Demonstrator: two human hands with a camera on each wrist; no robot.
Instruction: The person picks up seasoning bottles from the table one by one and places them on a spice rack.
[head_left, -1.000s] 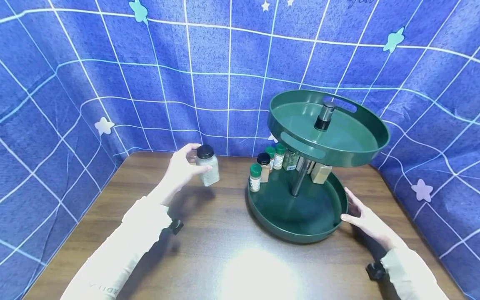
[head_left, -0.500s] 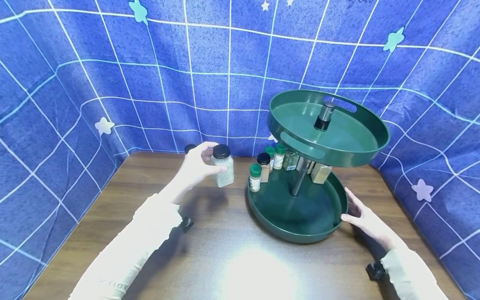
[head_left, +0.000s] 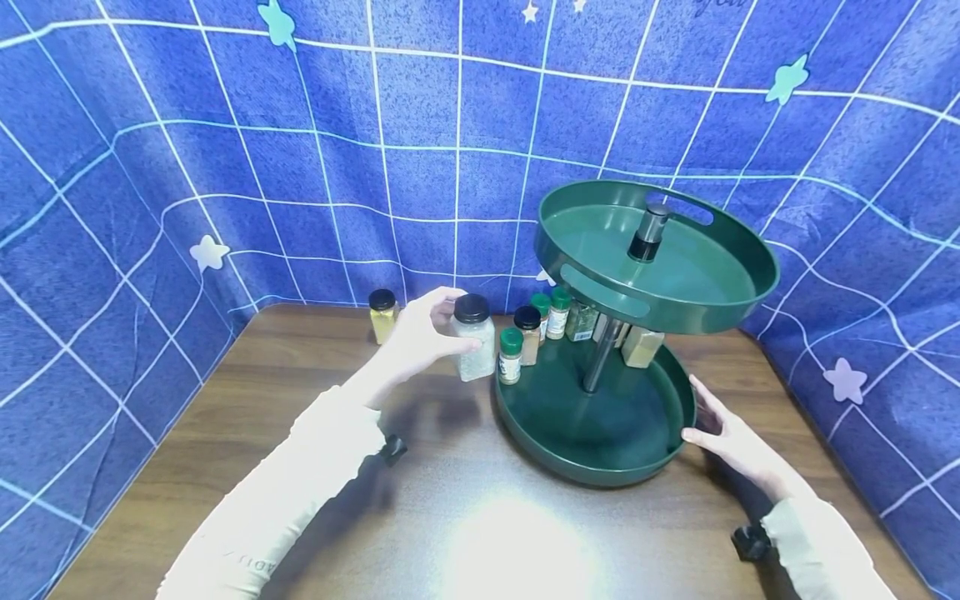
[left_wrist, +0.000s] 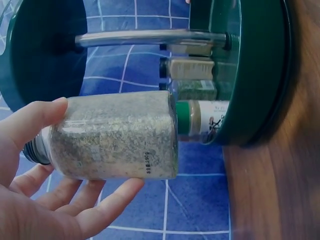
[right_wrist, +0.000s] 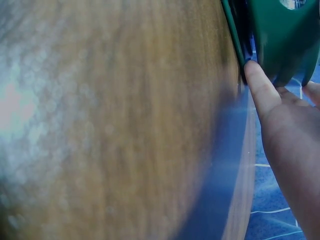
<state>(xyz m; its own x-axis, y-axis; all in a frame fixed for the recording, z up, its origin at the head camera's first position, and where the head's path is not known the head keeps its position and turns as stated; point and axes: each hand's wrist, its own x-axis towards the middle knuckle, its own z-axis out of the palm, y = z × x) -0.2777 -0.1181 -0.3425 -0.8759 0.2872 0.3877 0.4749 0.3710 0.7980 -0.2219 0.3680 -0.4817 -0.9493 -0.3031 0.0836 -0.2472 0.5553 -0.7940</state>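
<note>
My left hand (head_left: 416,337) grips a glass spice jar (head_left: 477,357) with a black lid and pale flaky contents. The jar is held above the table, just left of the lower tier of a green two-tier turntable (head_left: 592,442). In the left wrist view, thumb and fingers span the sides of the spice jar (left_wrist: 115,137), and its base points at the tier. At the right, my right hand (head_left: 723,433) rests its fingers and thumb against the lower tier's outer wall; the right wrist view shows the thumb (right_wrist: 261,90) along the green wall.
Along the lower tier's left and back stand a green-capped jar (head_left: 510,358), a black-capped jar (head_left: 529,340) and several other spice containers. The upper tier (head_left: 705,262) overhangs them on a metal post (head_left: 600,362). A yellow jar (head_left: 382,321) with black lid stands behind my left hand.
My left hand has carried the spice jar rightward to the turntable's left edge, uncovering the yellow jar behind it. The right hand and the turntable have stayed in place.
</note>
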